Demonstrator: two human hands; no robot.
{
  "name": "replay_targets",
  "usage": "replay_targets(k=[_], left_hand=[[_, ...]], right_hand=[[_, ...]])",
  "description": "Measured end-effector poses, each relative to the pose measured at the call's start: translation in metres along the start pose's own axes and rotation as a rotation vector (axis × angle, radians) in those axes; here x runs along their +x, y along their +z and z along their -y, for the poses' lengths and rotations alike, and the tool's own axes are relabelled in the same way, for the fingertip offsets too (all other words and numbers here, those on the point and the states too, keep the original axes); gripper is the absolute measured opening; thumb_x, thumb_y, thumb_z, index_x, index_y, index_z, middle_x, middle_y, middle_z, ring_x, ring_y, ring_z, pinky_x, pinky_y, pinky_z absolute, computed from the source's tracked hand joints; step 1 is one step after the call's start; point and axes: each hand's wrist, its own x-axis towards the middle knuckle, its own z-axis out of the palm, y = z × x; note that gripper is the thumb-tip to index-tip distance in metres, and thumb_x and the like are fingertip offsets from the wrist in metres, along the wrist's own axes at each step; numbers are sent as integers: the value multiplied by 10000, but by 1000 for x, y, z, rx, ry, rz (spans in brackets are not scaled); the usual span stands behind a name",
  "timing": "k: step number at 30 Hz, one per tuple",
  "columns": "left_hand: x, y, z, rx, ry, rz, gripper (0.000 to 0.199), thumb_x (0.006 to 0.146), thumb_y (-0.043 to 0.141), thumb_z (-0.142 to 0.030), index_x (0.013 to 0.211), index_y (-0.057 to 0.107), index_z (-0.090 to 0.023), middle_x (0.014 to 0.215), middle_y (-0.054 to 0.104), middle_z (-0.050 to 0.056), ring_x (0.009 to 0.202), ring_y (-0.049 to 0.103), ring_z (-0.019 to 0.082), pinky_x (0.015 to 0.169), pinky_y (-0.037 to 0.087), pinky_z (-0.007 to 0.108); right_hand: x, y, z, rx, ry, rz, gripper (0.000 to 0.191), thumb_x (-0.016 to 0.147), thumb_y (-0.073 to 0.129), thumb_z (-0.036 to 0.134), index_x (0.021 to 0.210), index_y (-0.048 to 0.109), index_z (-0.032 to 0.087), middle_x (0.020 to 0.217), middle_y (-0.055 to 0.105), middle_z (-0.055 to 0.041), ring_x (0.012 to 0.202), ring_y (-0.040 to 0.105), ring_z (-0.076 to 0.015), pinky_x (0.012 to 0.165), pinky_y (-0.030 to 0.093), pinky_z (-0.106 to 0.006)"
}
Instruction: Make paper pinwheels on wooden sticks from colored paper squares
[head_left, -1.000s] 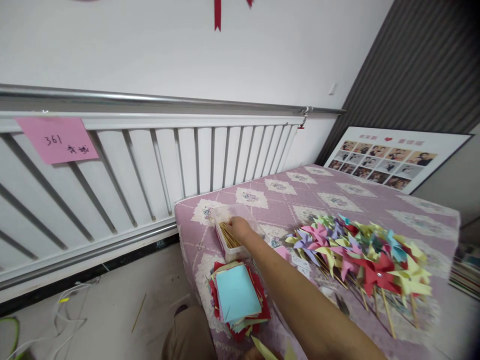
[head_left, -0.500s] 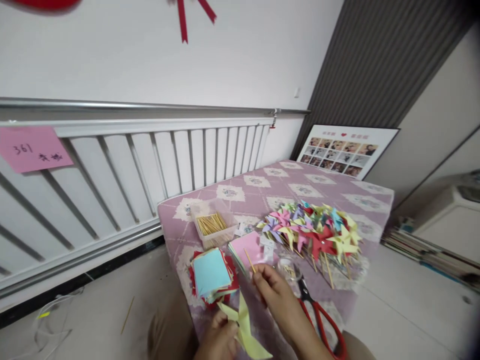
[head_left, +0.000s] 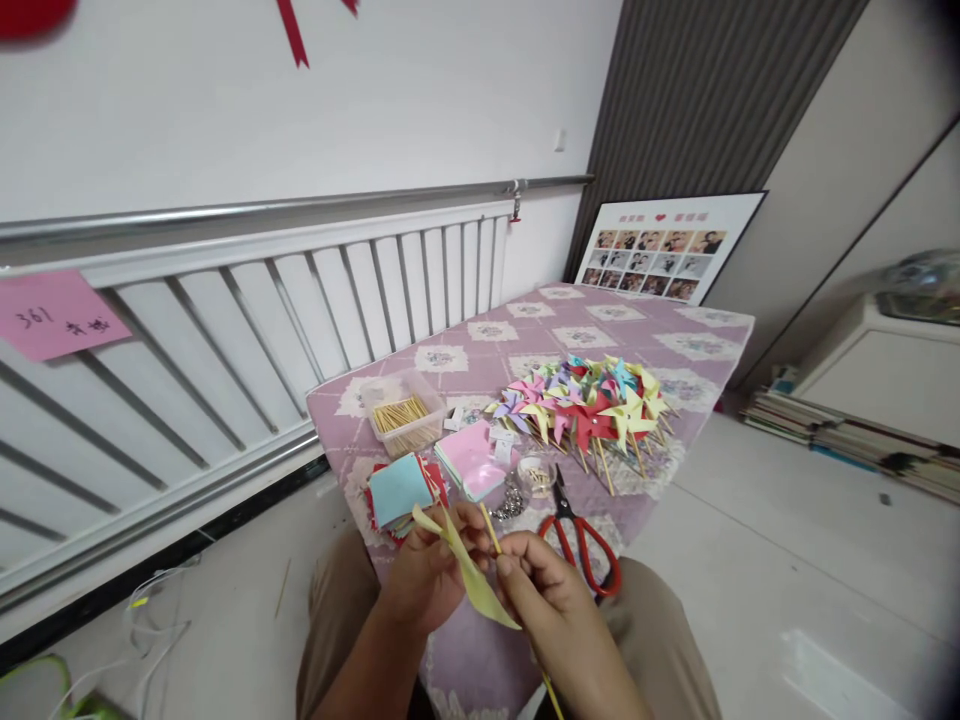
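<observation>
A pale yellow paper pinwheel (head_left: pixel 475 585) is pinched in my left hand (head_left: pixel 433 568), turned nearly edge-on. My right hand (head_left: pixel 551 590) grips a thin wooden stick (head_left: pixel 490 528), whose upper end stands close behind the pinwheel; whether the two touch I cannot tell. The stick's lower end comes out below my right hand. Just beyond my hands lie a stack of blue and red paper squares (head_left: pixel 401 490), a pile of small metal pins (head_left: pixel 511 502) and red-handled scissors (head_left: pixel 579 540).
A plastic box of sticks (head_left: pixel 405 415) stands at the table's left. Pink paper squares (head_left: pixel 474 455) and a small round container (head_left: pixel 535 476) lie mid-table. Finished pinwheels (head_left: pixel 589 405) are heaped to the right. A white radiator (head_left: pixel 360 300) runs along the left wall.
My two hands have come together, bringing the stick up behind the pinwheel. The pinwheel has turned from facing me to nearly edge-on. The camera view has shifted.
</observation>
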Motion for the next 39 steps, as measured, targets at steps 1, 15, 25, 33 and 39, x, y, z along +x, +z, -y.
replay_targets(k=[1,15,25,33,39], left_hand=[[-1,4,-1,14,-2,-7,194,642,812,-277,676,638,-198,900,620,2,762,581,140,640,444,251],[-10,15,1,112,37,59,274,647,793,-331,607,559,-193,717,558,6,603,483,116,559,347,256],[-11,14,2,64,100,50,268,711,746,-245,586,519,-178,669,546,-14,622,488,98,549,319,228],[-15,10,-1,78,81,-11,310,663,776,-241,571,486,-179,655,518,-18,616,479,102,584,355,257],[-15,7,0,135,83,-85,378,646,779,-297,551,430,-185,626,508,-14,599,475,114,572,350,264]], right_hand=[[-3,0,2,12,11,2,343,865,525,528,787,574,198,574,389,70,508,308,-92,476,257,-212],[-23,6,6,-17,-62,102,269,903,507,405,741,563,198,600,399,58,538,330,-95,501,282,-211],[-26,14,5,-65,-95,85,227,893,504,359,754,593,202,596,445,54,525,348,-96,511,314,-212],[-25,19,15,-75,-60,104,220,868,523,374,757,607,205,576,410,55,509,330,-100,480,287,-216],[-22,20,14,-100,-83,90,201,860,526,342,739,605,202,584,427,52,523,347,-104,498,308,-221]])
